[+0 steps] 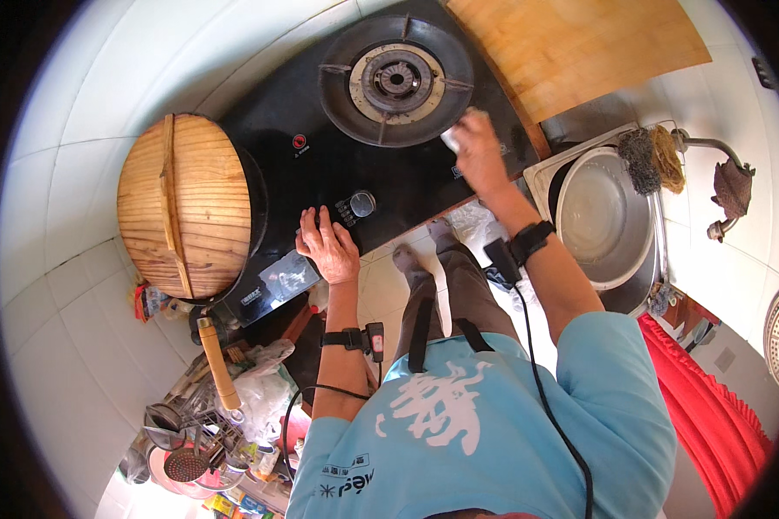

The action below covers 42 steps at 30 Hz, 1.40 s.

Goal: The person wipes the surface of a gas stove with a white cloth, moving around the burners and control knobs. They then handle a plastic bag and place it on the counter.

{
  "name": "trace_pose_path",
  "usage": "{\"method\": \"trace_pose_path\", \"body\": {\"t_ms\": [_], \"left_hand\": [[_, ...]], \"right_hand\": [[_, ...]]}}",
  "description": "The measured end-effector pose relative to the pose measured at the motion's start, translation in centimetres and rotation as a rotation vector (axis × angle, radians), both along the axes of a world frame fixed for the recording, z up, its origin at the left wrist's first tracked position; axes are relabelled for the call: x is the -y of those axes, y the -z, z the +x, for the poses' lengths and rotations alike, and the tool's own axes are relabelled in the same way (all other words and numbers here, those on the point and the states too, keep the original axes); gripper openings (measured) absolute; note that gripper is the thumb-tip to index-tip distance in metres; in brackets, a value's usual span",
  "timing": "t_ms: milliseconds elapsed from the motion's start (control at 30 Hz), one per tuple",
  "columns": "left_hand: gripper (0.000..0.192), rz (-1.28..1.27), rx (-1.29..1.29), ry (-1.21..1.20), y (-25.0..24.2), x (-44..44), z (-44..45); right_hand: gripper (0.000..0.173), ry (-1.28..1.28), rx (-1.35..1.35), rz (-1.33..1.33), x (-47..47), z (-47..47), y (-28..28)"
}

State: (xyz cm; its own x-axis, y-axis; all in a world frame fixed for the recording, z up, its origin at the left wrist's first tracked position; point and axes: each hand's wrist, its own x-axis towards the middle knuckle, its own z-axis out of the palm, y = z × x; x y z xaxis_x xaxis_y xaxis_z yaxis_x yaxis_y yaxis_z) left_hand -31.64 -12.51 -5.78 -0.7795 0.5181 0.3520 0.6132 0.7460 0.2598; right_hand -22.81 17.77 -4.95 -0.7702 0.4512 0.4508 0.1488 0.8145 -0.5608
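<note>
A black glass-topped gas stove (266, 168) lies before me, with a round burner (397, 79) and its dark ring-shaped pan support at the far side. My right hand (478, 156), blurred, is shut on a white cloth or wipe (451, 139), pressed to the stove top by the burner's near right edge. Most of the wipe is hidden under the fingers. Flat on the stove's front part rests my left hand (330, 246), fingers somewhat apart and holding nothing. Just right of its fingertips sits the round control knob (362, 204).
A wok with a wooden lid (198, 207) covers the stove's left end; its wooden handle (218, 363) juts toward me. At right, a metal basin (597, 227) sits in the sink, below a faucet (714, 144). A wooden board (584, 52) stands behind. Utensils crowd the lower left.
</note>
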Motion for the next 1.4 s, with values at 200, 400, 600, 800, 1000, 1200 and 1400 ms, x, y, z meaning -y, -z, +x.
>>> {"method": "trace_pose_path", "body": {"t_ms": [200, 400, 600, 800, 1000, 1200, 1400], "left_hand": [[0.037, 0.002, -0.013, 0.012, 0.0, 0.0, -0.2], [0.037, 0.022, -0.031, 0.012, 0.1, -0.1, -0.1], [0.035, 0.052, -0.036, 0.036, -0.2, -0.2, -0.2], [0.038, 0.051, -0.036, 0.037, 0.1, 0.0, -0.2], [0.039, 0.025, -0.008, 0.026, 0.0, 0.2, -0.3], [0.040, 0.051, 0.002, 0.025, 0.0, 0.1, -0.2], [0.039, 0.069, 0.019, 0.015, -0.1, 0.1, -0.2]], "right_hand": [[0.027, 0.172, 0.045, -0.120, -0.8, -1.1, -1.4], [0.027, 0.186, -0.006, -0.051, 5.4, -1.8, 1.6], [0.040, -0.117, 0.177, -0.008, 1.7, 4.8, 1.5], [0.034, 0.251, 0.083, 0.004, -2.6, 7.5, 0.7], [0.031, 0.187, 0.114, 0.019, 5.8, 7.4, -0.5], [0.029, 0.167, 0.110, -0.004, 4.5, 6.7, -1.2], [0.032, 0.126, 0.105, 0.018, 10.2, 1.1, 0.5]]}}
